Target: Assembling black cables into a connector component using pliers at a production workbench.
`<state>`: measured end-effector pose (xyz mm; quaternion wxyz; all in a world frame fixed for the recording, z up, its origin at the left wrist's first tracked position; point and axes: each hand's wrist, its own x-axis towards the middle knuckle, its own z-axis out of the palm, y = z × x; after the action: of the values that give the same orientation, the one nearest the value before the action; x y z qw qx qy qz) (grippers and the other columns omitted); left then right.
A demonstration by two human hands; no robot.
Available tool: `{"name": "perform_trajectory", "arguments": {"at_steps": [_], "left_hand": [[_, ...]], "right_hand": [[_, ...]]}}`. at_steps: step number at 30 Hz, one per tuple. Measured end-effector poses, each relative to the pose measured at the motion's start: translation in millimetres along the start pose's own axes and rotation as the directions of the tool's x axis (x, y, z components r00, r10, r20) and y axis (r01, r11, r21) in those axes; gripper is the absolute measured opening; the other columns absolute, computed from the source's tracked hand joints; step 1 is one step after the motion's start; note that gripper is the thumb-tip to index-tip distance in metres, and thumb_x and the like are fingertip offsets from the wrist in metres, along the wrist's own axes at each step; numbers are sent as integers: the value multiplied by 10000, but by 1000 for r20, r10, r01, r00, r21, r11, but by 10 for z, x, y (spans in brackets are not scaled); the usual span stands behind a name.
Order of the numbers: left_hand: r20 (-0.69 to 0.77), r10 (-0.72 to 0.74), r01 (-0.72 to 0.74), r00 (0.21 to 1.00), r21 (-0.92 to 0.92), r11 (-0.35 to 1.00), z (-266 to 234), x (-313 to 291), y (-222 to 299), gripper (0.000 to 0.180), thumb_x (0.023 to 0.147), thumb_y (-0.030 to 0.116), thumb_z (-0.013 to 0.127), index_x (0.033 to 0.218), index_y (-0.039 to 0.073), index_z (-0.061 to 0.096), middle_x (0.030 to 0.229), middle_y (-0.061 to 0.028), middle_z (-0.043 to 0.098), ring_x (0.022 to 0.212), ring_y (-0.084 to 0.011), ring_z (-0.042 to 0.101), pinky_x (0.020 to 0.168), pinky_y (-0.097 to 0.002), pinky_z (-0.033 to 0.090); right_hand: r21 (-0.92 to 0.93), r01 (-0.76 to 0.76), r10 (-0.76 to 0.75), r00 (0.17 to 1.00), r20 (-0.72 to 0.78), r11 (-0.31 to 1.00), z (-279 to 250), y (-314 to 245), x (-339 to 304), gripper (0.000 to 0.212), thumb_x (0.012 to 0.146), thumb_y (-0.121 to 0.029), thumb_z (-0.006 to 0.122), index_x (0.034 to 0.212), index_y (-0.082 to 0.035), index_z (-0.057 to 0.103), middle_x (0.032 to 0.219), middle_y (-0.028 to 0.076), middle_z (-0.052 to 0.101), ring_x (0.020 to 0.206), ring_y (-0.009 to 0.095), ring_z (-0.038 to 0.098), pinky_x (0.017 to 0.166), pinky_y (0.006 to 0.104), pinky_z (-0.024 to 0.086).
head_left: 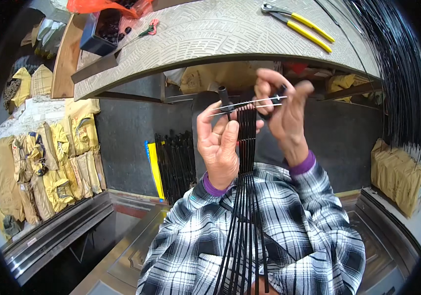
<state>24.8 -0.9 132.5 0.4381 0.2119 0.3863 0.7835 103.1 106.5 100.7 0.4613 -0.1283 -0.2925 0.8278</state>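
A bundle of thin black umbrella ribs hangs from between my hands down over my lap. My left hand is closed around the black tube-like hub at the top of the bundle, its thumb and fingers pinching below the tube. Two thin silver wires run rightward from the hub. My right hand, partly blurred, is raised at their far ends, its fingers curled around them. A small dark piece shows there, too blurred to make out.
Ahead is a worktable with yellow-handled pliers, small scissors and a dark blue box of small black parts. More black ribs droop over its right edge. Another rib bundle stands at left; wrapped packages lie beyond.
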Motion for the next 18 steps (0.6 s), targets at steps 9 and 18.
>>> {"name": "perform_trajectory", "arguments": {"at_steps": [9, 18], "left_hand": [[-81, 90, -80, 993, 125, 989, 46, -32, 5, 363, 880, -21, 460, 1217, 23, 333, 1041, -128, 562, 959, -123, 536, 838, -227, 431], [-131, 157, -138, 979, 144, 980, -9, -42, 21, 347, 874, -14, 478, 1197, 12, 355, 1063, -115, 539, 946, -125, 527, 823, -240, 424]], "right_hand": [[-427, 31, -105, 983, -151, 904, 358, -114, -300, 121, 841, -67, 574, 893, 42, 585, 689, 71, 595, 483, 54, 467, 441, 165, 359], [-564, 25, -81, 994, -75, 825, 466, -38, -314, 273, 708, 8, 628, 979, 15, 590, 865, 33, 576, 691, 49, 476, 595, 164, 380]]}}
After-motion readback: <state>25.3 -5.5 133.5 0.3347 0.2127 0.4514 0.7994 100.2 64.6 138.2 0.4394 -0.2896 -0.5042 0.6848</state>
